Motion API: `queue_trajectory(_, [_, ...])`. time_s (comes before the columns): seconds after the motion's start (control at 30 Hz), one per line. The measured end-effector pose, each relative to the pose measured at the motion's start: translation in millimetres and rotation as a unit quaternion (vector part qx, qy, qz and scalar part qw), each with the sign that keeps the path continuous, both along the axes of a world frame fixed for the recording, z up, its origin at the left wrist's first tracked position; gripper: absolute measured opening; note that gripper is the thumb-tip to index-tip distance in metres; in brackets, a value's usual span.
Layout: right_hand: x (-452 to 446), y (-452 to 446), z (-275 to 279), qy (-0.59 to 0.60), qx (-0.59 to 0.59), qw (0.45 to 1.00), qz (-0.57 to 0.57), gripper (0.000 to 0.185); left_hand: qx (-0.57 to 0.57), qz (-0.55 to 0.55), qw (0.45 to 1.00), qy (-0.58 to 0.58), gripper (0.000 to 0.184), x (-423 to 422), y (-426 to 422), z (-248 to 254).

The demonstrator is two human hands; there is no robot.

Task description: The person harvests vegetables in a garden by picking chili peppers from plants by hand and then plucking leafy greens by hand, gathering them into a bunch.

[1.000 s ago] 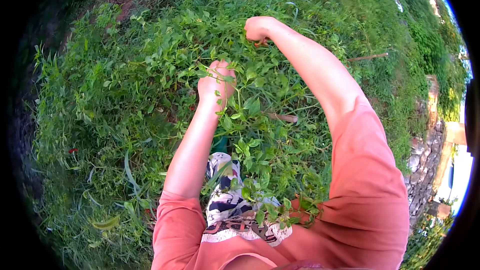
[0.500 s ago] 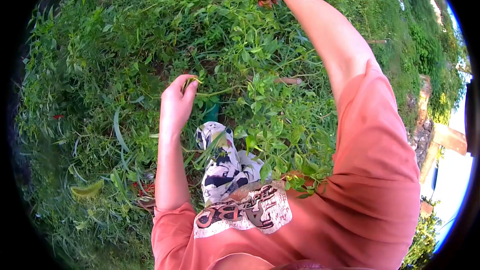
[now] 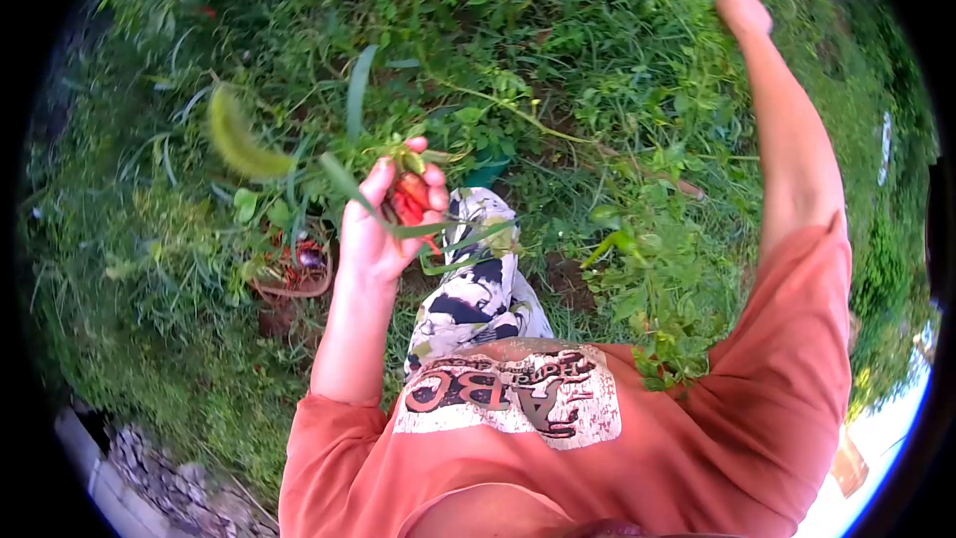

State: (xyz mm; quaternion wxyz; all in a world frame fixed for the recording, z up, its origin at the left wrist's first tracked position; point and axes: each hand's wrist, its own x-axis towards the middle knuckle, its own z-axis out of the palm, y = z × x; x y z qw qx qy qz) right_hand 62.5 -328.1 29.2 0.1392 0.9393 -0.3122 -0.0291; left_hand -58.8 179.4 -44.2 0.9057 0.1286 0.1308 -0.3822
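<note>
My left hand (image 3: 383, 229), palm turned up, is closed around several red chili peppers (image 3: 410, 199). A few green bits stick out at its fingertips, and a long grass blade (image 3: 349, 184) crosses in front of the palm. Far out at the upper right, my right hand (image 3: 745, 8) is among green leaves. Its fingers look closed together, but what they hold, if anything, is hidden. Pepper plants (image 3: 647, 269) with leafy stems stand between my arms, close to my shirt.
A brown-rimmed container (image 3: 294, 291) with red peppers sits on the ground left of my left forearm. A fuzzy grass head (image 3: 242, 139) rises nearby. Something green (image 3: 486, 169) lies past my knee. Broken stones (image 3: 164, 473) and a pale kerb (image 3: 95, 463) lie at lower left.
My left hand has turned palm up, showing the red peppers in it. My right arm has swung outward to the right. The view has shifted, bringing the container into fuller sight.
</note>
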Motion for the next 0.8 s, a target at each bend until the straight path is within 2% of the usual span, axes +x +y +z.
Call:
queue_trajectory(0.03, [-6.7,-8.9,7.8,-0.023,-0.019,0.999,-0.020,0.043,-0.049,0.000,0.998,0.026,0.035,-13.2,-4.2,-4.3])
queue_trajectory(0.1, [-11.9,-22.9,34.7,-0.085,0.001,0.996,0.009,0.040,-0.072,0.016,0.994,0.076,0.035,-25.6,-14.9,-8.2])
queue_trajectory(0.17, [-21.2,-15.8,45.2,-0.214,0.196,0.956,0.054,0.036,-0.159,0.021,0.985,0.055,0.041,-35.7,-6.0,-18.7])
queue_trajectory(0.23, [-32.6,31.8,71.0,-0.251,0.324,0.906,0.103,0.031,-0.118,0.013,0.992,0.035,0.041,-37.7,7.3,-15.5])
queue_trajectory(0.3, [-61.8,102.1,108.0,-0.178,0.420,0.881,0.127,0.030,-0.117,0.013,0.992,0.047,0.041,-47.5,7.5,-23.0])
queue_trajectory(0.43, [-120.2,229.3,128.3,0.067,0.468,0.848,0.241,0.024,-0.162,0.005,0.985,0.059,0.045,-63.4,9.4,-42.3])
queue_trajectory(0.5, [-142.2,282.0,118.4,0.166,0.522,0.801,0.241,0.023,-0.160,0.010,0.984,0.077,0.043,-72.1,2.4,-50.3])
queue_trajectory(0.53, [-149.0,301.3,102.5,0.193,0.543,0.747,0.331,0.022,-0.162,0.025,0.984,0.067,0.040,-75.9,1.5,-49.9])
queue_trajectory(0.6, [-161.9,334.6,81.0,0.244,0.541,0.679,0.433,0.022,-0.148,0.038,0.987,0.047,0.038,-79.9,3.1,-44.5])
queue_trajectory(0.67, [-156.8,358.3,86.2,0.272,0.512,0.671,0.463,0.022,-0.121,0.066,0.990,0.028,0.037,-77.6,8.2,-38.0])
queue_trajectory(0.73, [-139.5,378.2,94.8,0.350,0.473,0.682,0.433,0.022,-0.142,0.089,0.986,0.022,0.036,-70.0,23.6,-30.1])
queue_trajectory(0.8, [-136.1,386.1,79.1,0.254,0.628,0.661,0.324,0.019,-0.158,0.107,0.981,0.038,0.034,-74.7,38.8,-26.2])
